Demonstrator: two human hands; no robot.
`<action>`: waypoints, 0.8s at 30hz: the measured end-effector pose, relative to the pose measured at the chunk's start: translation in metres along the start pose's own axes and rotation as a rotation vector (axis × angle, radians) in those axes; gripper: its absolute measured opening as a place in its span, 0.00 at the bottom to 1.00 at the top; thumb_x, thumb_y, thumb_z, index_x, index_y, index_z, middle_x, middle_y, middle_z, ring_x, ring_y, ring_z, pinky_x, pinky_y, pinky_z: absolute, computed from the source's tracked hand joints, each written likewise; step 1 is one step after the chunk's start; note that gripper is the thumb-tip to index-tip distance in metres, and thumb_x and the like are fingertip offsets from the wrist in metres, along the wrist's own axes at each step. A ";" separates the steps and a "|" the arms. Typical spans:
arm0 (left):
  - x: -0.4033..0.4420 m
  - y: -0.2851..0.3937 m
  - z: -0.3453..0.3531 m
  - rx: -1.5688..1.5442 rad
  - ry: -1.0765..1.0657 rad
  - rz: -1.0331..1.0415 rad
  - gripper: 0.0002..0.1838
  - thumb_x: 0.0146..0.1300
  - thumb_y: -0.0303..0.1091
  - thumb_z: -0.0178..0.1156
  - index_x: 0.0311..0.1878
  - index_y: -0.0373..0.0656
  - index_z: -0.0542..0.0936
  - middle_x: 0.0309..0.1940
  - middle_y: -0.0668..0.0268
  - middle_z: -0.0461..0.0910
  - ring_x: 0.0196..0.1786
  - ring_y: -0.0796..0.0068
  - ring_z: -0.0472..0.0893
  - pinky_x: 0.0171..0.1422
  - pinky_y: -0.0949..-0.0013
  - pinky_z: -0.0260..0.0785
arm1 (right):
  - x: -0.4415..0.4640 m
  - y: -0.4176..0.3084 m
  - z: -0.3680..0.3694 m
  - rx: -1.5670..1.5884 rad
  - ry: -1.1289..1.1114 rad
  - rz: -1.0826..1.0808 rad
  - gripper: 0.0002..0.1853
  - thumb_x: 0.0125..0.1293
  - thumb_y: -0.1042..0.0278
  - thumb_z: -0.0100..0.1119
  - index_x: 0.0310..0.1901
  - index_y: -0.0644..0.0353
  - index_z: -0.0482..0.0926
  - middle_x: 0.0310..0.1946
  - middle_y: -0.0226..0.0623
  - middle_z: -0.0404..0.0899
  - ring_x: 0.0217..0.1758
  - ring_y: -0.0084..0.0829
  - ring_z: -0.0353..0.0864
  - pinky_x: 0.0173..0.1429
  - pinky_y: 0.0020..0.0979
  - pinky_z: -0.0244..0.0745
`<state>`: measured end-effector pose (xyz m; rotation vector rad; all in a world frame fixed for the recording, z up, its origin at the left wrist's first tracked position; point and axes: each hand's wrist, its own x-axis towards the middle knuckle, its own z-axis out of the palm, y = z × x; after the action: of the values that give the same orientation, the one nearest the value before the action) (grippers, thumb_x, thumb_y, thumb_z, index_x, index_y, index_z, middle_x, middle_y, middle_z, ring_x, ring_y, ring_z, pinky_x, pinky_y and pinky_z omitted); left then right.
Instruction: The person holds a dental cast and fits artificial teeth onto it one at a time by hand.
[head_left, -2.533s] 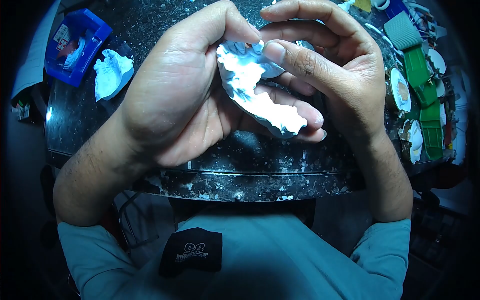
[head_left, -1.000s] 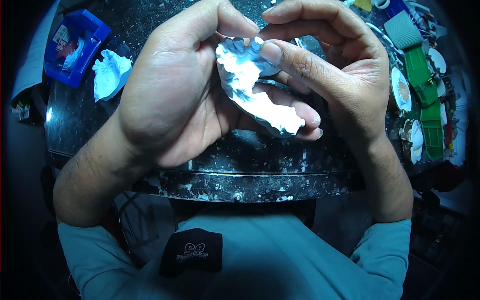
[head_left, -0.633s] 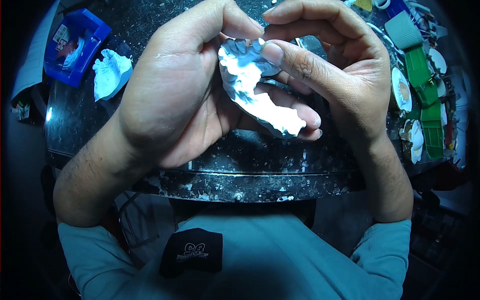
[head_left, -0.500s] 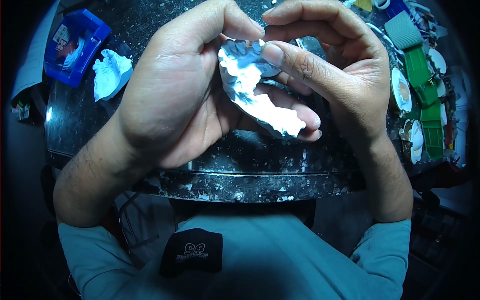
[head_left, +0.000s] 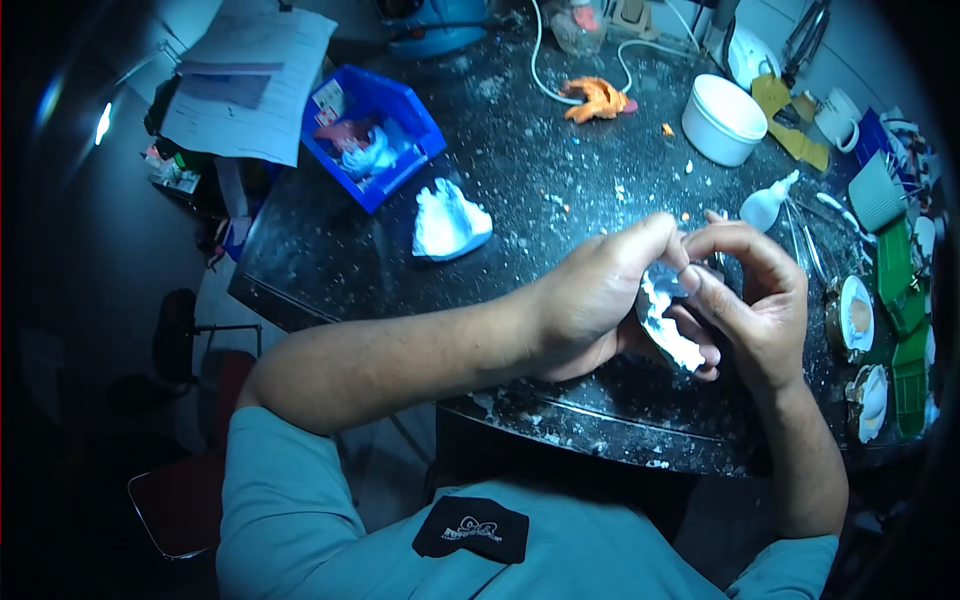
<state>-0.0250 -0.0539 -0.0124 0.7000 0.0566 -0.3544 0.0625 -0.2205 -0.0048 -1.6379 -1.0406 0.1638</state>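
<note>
A white plaster dental cast [head_left: 657, 318], arch-shaped with tooth forms at its upper end, is cradled in my left hand [head_left: 592, 305]. The left fingers wrap beneath the cast and its thumb bends over the upper end. My right hand [head_left: 768, 312] meets it there, thumb pressed against the cast and index finger curled close to the left thumb. Whether something small sits between the fingertips is hidden. Away to the left, a second plaster cast [head_left: 452, 228] lies on the dark, speckled worktable [head_left: 540, 245].
A blue bin [head_left: 372, 196] with a cast inside stands behind the second cast. Further back are orange material [head_left: 597, 100] and a white tub [head_left: 722, 122]. A white bulb [head_left: 764, 208], green trays [head_left: 897, 285] and mounted casts [head_left: 856, 312] line the right side.
The view has swung left and drawn back, so the hands appear smaller and further right, with more of the table showing. Both hands keep their hold at the cast.
</note>
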 end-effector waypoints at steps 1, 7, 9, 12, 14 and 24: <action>0.000 0.000 -0.001 0.021 -0.014 0.004 0.17 0.69 0.37 0.38 0.51 0.36 0.71 0.41 0.57 0.79 0.39 0.57 0.87 0.54 0.43 0.80 | 0.000 0.002 -0.001 -0.065 -0.011 -0.044 0.07 0.59 0.73 0.70 0.39 0.62 0.85 0.38 0.33 0.86 0.45 0.26 0.82 0.70 0.43 0.63; 0.001 0.002 -0.001 0.035 -0.005 0.004 0.20 0.69 0.37 0.39 0.55 0.34 0.71 0.42 0.55 0.79 0.40 0.56 0.87 0.54 0.43 0.80 | 0.000 0.000 0.000 -0.082 0.017 -0.042 0.06 0.58 0.71 0.71 0.37 0.60 0.86 0.38 0.34 0.87 0.46 0.29 0.84 0.72 0.47 0.59; 0.001 0.002 0.001 0.037 -0.002 0.000 0.21 0.69 0.37 0.38 0.55 0.33 0.71 0.43 0.54 0.79 0.40 0.55 0.86 0.55 0.43 0.80 | 0.001 0.001 0.000 -0.099 0.010 -0.067 0.06 0.58 0.71 0.71 0.37 0.61 0.86 0.38 0.35 0.87 0.47 0.30 0.84 0.71 0.47 0.59; 0.001 0.002 0.001 0.002 0.008 0.006 0.22 0.69 0.38 0.37 0.54 0.30 0.72 0.43 0.52 0.80 0.41 0.53 0.86 0.54 0.43 0.80 | 0.001 0.003 -0.001 -0.120 -0.002 -0.081 0.08 0.58 0.70 0.71 0.38 0.62 0.87 0.39 0.37 0.87 0.47 0.31 0.84 0.70 0.46 0.61; 0.001 0.003 0.004 -0.009 0.023 -0.007 0.24 0.69 0.39 0.37 0.54 0.28 0.73 0.42 0.51 0.80 0.42 0.51 0.86 0.57 0.41 0.78 | 0.002 0.002 -0.001 -0.102 -0.005 -0.107 0.08 0.58 0.70 0.71 0.38 0.62 0.87 0.39 0.38 0.87 0.46 0.31 0.84 0.66 0.41 0.64; 0.001 0.002 -0.001 -0.015 -0.051 -0.039 0.29 0.68 0.42 0.35 0.58 0.26 0.72 0.41 0.48 0.82 0.41 0.50 0.85 0.58 0.38 0.74 | -0.002 0.008 -0.002 0.122 -0.068 0.048 0.08 0.62 0.77 0.67 0.42 0.69 0.85 0.42 0.43 0.85 0.49 0.31 0.81 0.58 0.32 0.72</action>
<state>-0.0231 -0.0525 -0.0124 0.6749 0.0249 -0.4090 0.0671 -0.2225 -0.0119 -1.5562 -1.0228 0.3113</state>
